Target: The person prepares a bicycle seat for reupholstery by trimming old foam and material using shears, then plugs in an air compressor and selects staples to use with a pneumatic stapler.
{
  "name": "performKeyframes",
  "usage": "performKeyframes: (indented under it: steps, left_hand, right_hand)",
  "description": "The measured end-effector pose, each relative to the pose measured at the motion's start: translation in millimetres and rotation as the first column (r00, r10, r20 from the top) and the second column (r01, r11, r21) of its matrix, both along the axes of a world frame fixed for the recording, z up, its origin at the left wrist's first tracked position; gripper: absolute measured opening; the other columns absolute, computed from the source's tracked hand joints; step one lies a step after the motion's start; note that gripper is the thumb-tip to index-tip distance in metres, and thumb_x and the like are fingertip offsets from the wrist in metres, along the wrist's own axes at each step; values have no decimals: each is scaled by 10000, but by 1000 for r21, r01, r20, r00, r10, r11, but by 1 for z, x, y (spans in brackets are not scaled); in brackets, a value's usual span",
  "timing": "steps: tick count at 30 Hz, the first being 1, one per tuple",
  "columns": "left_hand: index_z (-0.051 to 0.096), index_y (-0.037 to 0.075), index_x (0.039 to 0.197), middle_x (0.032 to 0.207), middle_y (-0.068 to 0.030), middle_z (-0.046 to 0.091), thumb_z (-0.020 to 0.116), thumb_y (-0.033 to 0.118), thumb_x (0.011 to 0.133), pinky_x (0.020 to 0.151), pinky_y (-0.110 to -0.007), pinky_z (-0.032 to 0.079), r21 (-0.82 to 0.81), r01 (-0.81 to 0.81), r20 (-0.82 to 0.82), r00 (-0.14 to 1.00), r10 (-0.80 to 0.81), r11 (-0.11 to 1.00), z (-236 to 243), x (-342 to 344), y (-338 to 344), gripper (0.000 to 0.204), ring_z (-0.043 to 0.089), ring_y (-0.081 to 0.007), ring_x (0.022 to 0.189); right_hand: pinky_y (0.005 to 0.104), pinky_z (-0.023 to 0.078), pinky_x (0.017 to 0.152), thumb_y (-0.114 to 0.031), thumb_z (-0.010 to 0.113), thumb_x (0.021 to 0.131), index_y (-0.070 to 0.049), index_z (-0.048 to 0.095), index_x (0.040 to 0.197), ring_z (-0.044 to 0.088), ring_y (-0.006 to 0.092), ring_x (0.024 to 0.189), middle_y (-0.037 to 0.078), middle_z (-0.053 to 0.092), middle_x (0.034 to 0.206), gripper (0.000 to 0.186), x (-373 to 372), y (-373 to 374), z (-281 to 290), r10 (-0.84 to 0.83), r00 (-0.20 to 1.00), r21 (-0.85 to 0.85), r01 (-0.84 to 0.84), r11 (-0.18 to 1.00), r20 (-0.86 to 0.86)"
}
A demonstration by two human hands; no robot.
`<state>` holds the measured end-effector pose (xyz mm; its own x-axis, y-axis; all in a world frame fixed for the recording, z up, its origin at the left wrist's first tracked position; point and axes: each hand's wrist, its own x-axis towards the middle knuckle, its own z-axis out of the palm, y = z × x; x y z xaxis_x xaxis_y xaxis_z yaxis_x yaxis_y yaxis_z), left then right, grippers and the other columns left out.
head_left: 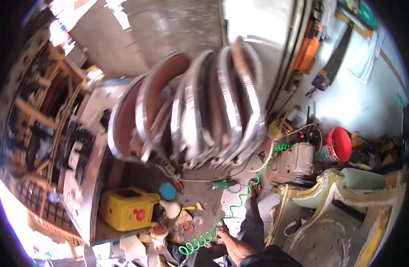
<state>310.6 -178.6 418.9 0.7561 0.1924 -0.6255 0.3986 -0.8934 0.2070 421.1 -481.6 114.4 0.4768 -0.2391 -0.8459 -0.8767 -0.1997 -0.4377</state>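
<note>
My right hand (pixel 222 231) is closed around a green coiled air hose (pixel 196 244), low in the middle of the view. From the hand the coils run down to the left. Another stretch of the hose goes up, past my bare foot (pixel 256 188), toward a boxy machine (pixel 293 161). I cannot make out my left hand; a small skin-coloured patch beside the right hand is too unclear to name. Ahead of me stand several curved frames (pixel 186 111), with pale shiny edges and reddish-brown inner faces, blurred by motion.
A yellow plastic container (pixel 129 209) sits at left by a worn workbench (pixel 94 178). Small tools and a green power tool (pixel 223 184) lie on the floor. A gilded armchair frame (pixel 329 200) and a red bucket (pixel 338 144) are at right. Saws (pixel 333 66) hang on the wall.
</note>
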Motion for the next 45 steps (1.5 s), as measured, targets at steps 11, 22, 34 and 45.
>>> performKeyframes:
  steps: [11, 22, 34, 45]
  left_hand:
    - [571, 112, 1126, 865, -210, 713, 713, 352, 838, 687, -543, 520, -6, -14, -119, 993, 13, 1000, 71, -93, 86, 401, 698, -429, 806]
    - [679, 111, 1023, 960, -142, 718, 501, 191, 923, 814, -438, 519, -150, 316, 300, 917, -261, 937, -41, 11, -11, 219, 694, -295, 957]
    - [605, 12, 1145, 1080, -172, 628, 541, 198, 896, 924, -420, 480, -127, 237, 655, 749, -98, 963, -36, 72, -26, 318, 593, -318, 1083]
    - [640, 103, 1097, 1062, -97, 657, 535, 259, 912, 802, -443, 491, -385, 30, 64, 998, -6, 922, -216, -28, 4, 264, 635, -286, 1006]
  right_hand:
    - [455, 582, 775, -344, 597, 903, -48, 155, 1568, 705, 416, 841, 278, 694, 1024, 852, 60, 17, 168, 288, 956, -321, -257, 911, 50]
    - [298, 506, 962, -251, 669, 974, -66, 570, 1371, 639, 163, 1117, 105, 672, 1248, 449, 73, 120, 266, 720, 601, 338, -796, 502, 347]
    - [321, 454, 982, -458, 750, 848, 27, 609, 1315, 597, 191, 1113, 118, 660, 1222, 688, 120, 211, 161, 970, 204, 426, -895, 131, 129]
    - [355, 431, 515, -179, 732, 750, 2, 634, 758, 556, 171, 525, 72, 647, 680, 207, 225, 207, -21, 816, 452, -457, -677, 577, 361]
